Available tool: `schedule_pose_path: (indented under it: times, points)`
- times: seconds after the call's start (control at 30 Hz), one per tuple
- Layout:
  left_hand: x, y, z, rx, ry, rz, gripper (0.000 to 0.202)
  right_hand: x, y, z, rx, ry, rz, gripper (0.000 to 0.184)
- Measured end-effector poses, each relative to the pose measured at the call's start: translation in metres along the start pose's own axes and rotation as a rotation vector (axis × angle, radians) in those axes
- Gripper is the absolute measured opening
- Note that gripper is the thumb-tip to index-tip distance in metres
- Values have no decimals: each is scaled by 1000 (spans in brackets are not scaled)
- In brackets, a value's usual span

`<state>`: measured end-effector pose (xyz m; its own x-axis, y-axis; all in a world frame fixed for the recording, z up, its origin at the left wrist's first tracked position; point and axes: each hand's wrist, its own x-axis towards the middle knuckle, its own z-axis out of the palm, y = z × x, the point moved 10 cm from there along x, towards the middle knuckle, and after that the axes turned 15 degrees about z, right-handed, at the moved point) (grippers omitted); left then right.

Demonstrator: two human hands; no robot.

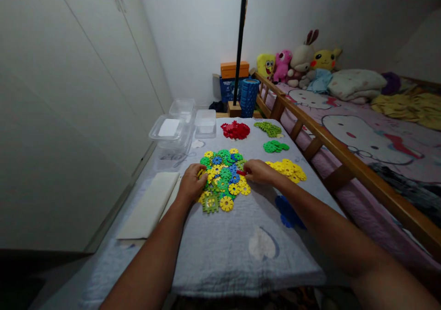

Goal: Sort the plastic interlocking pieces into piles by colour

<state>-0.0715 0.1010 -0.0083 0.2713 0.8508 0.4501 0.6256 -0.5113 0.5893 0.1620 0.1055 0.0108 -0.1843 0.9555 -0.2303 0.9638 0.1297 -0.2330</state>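
Note:
A mixed pile of yellow, green and blue plastic gear discs [223,174] lies in the middle of a cloth-covered table [241,250]. My left hand [193,183] rests on the pile's left edge, fingers curled on a yellow disc. My right hand [258,171] is at the pile's right edge, pinching a small red disc [241,172]. Sorted heaps lie around: red [235,130], light green [268,128], dark green [275,146], yellow [287,169], and blue [287,212], partly hidden under my right forearm.
Clear plastic containers [179,126] stand at the table's far left. A flat white pad [151,204] lies on the left. A wooden bed rail [330,144] runs along the right, with plush toys [299,59] beyond. A black pole [240,43] stands behind the table.

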Motion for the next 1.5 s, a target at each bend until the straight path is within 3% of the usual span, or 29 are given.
schedule_pose_path:
  times: [0.23, 0.37, 0.53, 0.7, 0.83, 1.07, 1.33, 1.5]
  points:
    - [-1, 0, 1, -9, 14, 7, 28, 5, 6, 9, -65, -18, 22, 14]
    - [0, 0, 1, -16, 19, 16, 27, 12, 9, 3, -22, -65, 22, 12]
    - [0, -2, 3, -17, 29, 9, 26, 50, 35, -32, 419, -25, 171, 7]
    - [0, -1, 3, -18, 46, 14, 26, 93, 68, -38, 874, 45, 485, 14]
    - [1, 2, -1, -19, 73, 15, 25, 120, 71, -36, 991, 122, 604, 17]
    - [1, 6, -6, -37, 109, 35, 23, 155, 65, -42, 1136, 212, 643, 14]
    - [1, 10, -5, -36, 101, 40, 23, 136, 67, -41, 1265, 212, 588, 17]
    - [1, 10, -6, 8, 99, 44, 24, 113, 73, -31, 1169, 114, 522, 13]
